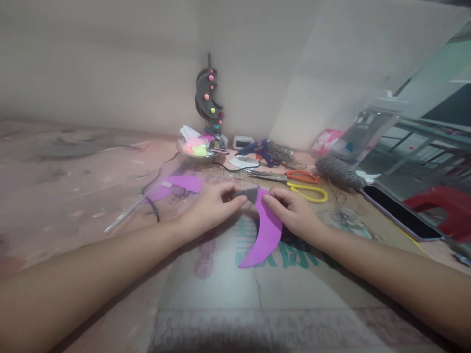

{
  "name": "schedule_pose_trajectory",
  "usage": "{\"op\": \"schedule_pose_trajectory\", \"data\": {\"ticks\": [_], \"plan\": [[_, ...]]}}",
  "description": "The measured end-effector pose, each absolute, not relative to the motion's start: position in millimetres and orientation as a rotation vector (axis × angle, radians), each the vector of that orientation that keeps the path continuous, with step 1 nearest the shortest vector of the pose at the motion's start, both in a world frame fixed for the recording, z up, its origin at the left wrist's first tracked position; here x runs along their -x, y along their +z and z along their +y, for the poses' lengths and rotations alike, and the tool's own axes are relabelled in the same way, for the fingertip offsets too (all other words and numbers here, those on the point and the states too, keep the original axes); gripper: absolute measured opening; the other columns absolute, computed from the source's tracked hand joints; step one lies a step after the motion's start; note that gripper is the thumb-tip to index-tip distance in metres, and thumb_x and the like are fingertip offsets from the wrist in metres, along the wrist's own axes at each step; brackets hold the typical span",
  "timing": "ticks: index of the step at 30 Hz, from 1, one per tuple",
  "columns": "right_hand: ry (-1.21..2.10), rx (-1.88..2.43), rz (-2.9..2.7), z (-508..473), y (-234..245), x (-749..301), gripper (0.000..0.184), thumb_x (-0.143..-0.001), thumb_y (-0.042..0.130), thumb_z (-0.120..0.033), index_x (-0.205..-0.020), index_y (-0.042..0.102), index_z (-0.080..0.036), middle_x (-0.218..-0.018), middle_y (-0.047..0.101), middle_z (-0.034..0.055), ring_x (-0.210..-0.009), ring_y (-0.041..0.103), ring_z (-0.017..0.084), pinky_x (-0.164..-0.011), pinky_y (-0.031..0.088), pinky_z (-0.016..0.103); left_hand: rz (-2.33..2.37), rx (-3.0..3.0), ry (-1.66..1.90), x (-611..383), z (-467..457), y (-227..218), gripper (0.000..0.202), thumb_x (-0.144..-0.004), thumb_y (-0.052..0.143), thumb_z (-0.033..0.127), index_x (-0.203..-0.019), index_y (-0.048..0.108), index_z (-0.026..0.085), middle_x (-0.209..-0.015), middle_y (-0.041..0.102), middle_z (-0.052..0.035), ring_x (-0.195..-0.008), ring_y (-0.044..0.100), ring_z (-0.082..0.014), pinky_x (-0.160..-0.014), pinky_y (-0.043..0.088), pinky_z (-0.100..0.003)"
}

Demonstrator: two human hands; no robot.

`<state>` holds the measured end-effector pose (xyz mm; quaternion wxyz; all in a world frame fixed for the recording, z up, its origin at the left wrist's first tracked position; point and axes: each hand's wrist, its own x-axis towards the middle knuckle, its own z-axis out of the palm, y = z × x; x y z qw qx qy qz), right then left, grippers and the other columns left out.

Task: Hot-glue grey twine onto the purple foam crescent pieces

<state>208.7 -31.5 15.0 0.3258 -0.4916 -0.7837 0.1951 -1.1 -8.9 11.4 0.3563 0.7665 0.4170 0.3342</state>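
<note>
A purple foam crescent point(270, 228) is held up between my two hands over a printed cardboard sheet. Grey yarn point(250, 195) covers its upper left tip. My left hand point(217, 203) pinches that yarn-covered tip between thumb and fingers. With the thumb in front, my right hand point(294, 211) grips the crescent's upper right edge, close to where the yarn ends. The crescent's lower point hangs free toward me. Just beyond my right hand lie scissors point(285, 177) with one orange and one yellow handle.
Left of my hands lie purple foam scraps point(184, 183) and a clear stick point(123, 214). Behind are a bowl point(198, 158) of bright bits, a blue glue gun point(259, 151) and a yarn-wrapped crescent ornament point(207, 95). A grey yarn skein point(338, 171) and a phone point(401, 211) lie right.
</note>
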Motion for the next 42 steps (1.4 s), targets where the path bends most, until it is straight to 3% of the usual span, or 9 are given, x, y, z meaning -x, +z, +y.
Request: {"op": "schedule_pose_trajectory", "data": {"ticks": [6, 21, 29, 35, 42], "plan": [[0.563, 1.248, -2.15, -30.6, 15.0, -207.4, 0.034, -0.09, 0.045, -0.038, -0.062, 0.045, -0.019, -0.058, 0.04, -0.0034, -0.055, 0.039, 0.01, -0.051, 0.03, 0.023, 0.986, -1.918, 0.788, -0.2, -11.5, 14.1, 0.029, -0.083, 0.053, 0.039, -0.095, 0.068, 0.016, -0.089, 0.07, -0.0044, -0.076, 0.06, -0.0168, -0.065, 0.044, -0.025], [0.488, 1.201, -2.287, -31.8, 11.1, -208.0, 0.034, -0.093, 0.044, -0.038, -0.067, 0.053, -0.018, -0.059, 0.045, -0.0027, -0.056, 0.042, 0.01, -0.054, 0.031, 0.023, 0.958, -2.036, 0.753, 0.3, -11.9, 12.1, 0.026, -0.084, 0.054, 0.039, -0.081, 0.067, 0.017, -0.08, 0.069, -0.001, -0.073, 0.058, -0.0151, -0.068, 0.042, -0.025], [0.498, 1.22, -2.26, -32.0, 11.9, -207.6, 0.034, -0.092, 0.044, -0.038, -0.067, 0.053, -0.018, -0.06, 0.048, -0.0022, -0.057, 0.044, 0.011, -0.054, 0.032, 0.023, 0.859, -2.012, 0.727, 1.1, -7.3, 7.2, 0.032, -0.083, 0.057, 0.047, -0.092, 0.068, 0.019, -0.093, 0.07, -0.0017, -0.086, 0.061, -0.0182, -0.075, 0.043, -0.026], [0.48, 1.172, -2.293, -32.5, 12.2, -206.2, 0.032, -0.091, 0.045, -0.033, -0.063, 0.047, -0.018, -0.056, 0.041, -0.0039, -0.054, 0.04, 0.009, -0.052, 0.029, 0.022, 0.901, -2.009, 0.732, 2.7, -5.2, 8.6, 0.046, -0.089, 0.042, 0.052, -0.069, 0.06, 0.015, -0.068, 0.059, 0.001, -0.065, 0.052, -0.0131, -0.06, 0.036, -0.024], [0.466, 1.051, -2.389, -34.8, 10.4, -206.4, 0.029, -0.093, 0.046, -0.032, -0.069, 0.052, -0.017, -0.058, 0.046, -0.0034, -0.054, 0.042, 0.008, -0.053, 0.03, 0.021, 0.957, -1.863, 0.712, 1.4, -2.3, 11.2, 0.034, -0.082, 0.055, 0.047, -0.083, 0.068, 0.016, -0.08, 0.067, -0.002, -0.073, 0.057, -0.0153, -0.063, 0.041, -0.023]]}}
